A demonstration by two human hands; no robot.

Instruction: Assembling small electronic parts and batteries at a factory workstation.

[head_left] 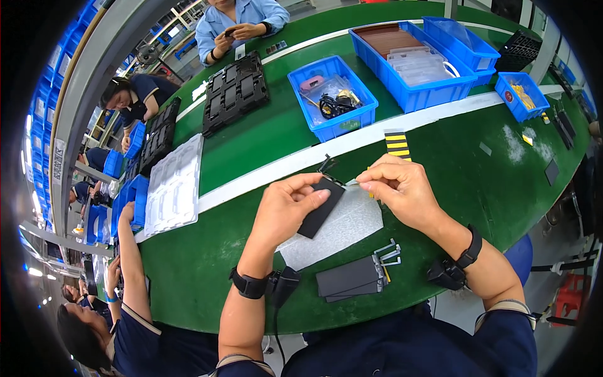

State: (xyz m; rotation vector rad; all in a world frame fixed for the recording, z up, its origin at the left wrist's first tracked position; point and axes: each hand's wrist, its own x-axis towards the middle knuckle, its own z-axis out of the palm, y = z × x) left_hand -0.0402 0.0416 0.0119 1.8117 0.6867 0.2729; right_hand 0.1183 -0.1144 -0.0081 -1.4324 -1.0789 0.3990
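One black slab (322,212) sits tilted in the left hand (284,210), thumb and fingers closed on its edges, over a white sheet (355,221). Just beside its upper end, the right hand (405,193) has thumb and forefinger pinched together on a small pale strip (352,182). Overlapping dark plates (348,278) with pale tabs (391,254) lie on the green table (207,270) nearer the person.

A white label (59,160) with dark characters is fixed on the grey post (94,72); no words can be clearly read.
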